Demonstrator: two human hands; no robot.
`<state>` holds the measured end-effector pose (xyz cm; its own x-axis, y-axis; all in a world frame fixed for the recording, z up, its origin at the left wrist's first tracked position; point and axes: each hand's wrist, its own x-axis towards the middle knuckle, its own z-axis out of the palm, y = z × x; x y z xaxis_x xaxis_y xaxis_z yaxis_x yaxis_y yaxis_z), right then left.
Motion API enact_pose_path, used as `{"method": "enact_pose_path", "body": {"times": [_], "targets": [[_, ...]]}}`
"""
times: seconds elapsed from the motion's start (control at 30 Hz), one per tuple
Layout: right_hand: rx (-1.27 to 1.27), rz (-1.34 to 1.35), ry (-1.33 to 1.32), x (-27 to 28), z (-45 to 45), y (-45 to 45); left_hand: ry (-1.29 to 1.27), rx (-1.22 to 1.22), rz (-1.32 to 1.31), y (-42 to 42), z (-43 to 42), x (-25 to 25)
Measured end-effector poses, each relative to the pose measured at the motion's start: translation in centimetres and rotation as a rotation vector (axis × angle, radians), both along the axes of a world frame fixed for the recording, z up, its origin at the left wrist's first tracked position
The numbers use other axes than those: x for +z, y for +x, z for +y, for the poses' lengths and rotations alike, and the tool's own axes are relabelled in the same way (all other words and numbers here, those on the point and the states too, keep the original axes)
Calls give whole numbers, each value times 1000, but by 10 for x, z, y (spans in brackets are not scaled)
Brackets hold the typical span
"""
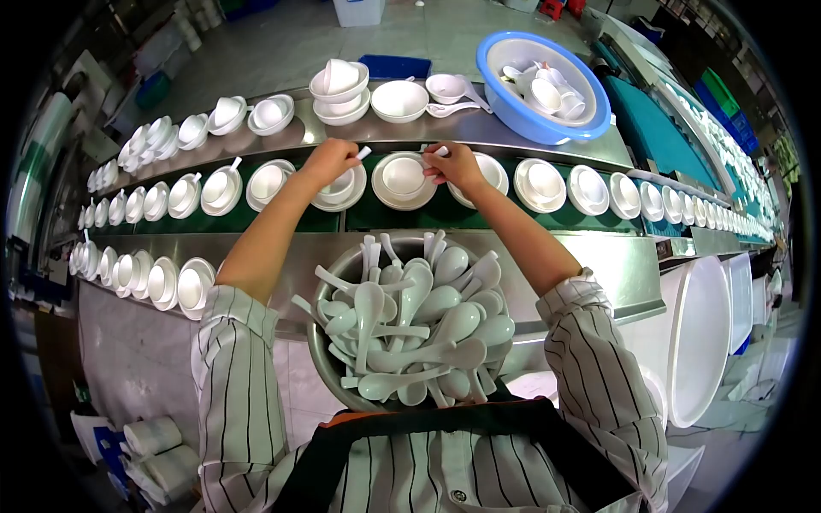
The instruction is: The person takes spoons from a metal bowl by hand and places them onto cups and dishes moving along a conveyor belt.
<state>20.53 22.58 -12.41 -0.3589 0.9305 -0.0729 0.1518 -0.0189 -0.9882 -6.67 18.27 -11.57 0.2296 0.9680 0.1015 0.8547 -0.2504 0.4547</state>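
My left hand (334, 160) is closed on the handle of a white spoon (364, 153), above a stack of white dishes (342, 190) on the green belt. My right hand (451, 165) pinches another white spoon (440, 151), between a dish stack (404, 174) and a further stack (492, 178). The bowls of both spoons are hard to make out behind the fingers. Nearest my body stands a metal basin (323, 349) heaped with white spoons (410, 333).
Rows of dish stacks (155, 202) run along the green belt (295, 220) and metal ledges on both sides. A blue basin (547, 132) with small dishes stands at the back right. Further right is a teal conveyor (641, 128); white tubs (697, 342) stand below.
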Motion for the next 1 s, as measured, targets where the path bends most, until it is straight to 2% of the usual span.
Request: {"method": "enact_pose_path", "body": {"times": [0.1,0.13,0.17,0.23,0.27,0.3,0.37,0.4,0.47,0.53,0.63,0.67,0.7,0.8,0.87,0.97,1.0], "targets": [[19,-316,267,37,-19,3,401,122,102,-16,-18,-6],[41,-377,335,50,-26,10,491,107,149,-11,-28,9],[62,-436,408,64,-34,16,359,77,67,-4,-39,25],[322,-499,222,86,-52,34,93,14,-101,23,-72,62],[450,-530,123,92,-64,41,-166,-46,-165,39,-93,80],[503,-560,237,96,-77,44,-421,-106,-228,54,-112,95],[603,-615,469,100,-101,51,-285,-220,-97,73,-140,111],[569,-592,519,97,-106,52,-1,-299,-86,75,-145,103],[496,-548,623,92,-113,52,-183,-300,-223,73,-148,103],[554,-570,526,103,-117,54,-392,-257,-388,72,-149,103],[581,-495,415,112,-123,54,-341,-196,-370,75,-160,99],[571,-461,400,112,-124,55,-134,-259,-265,80,-166,96],[560,-429,387,112,-124,55,-49,-290,-209,86,-173,98],[395,-327,393,146,-134,59,-94,-358,-276,91,-182,117],[246,-296,593,158,-117,68,-78,-390,-299,87,-180,135],[8,-309,671,156,-64,78,-141,-145,-356,77,-164,167],[-10,-329,792,142,-40,81,-55,-44,-402,77,-152,170]]}}
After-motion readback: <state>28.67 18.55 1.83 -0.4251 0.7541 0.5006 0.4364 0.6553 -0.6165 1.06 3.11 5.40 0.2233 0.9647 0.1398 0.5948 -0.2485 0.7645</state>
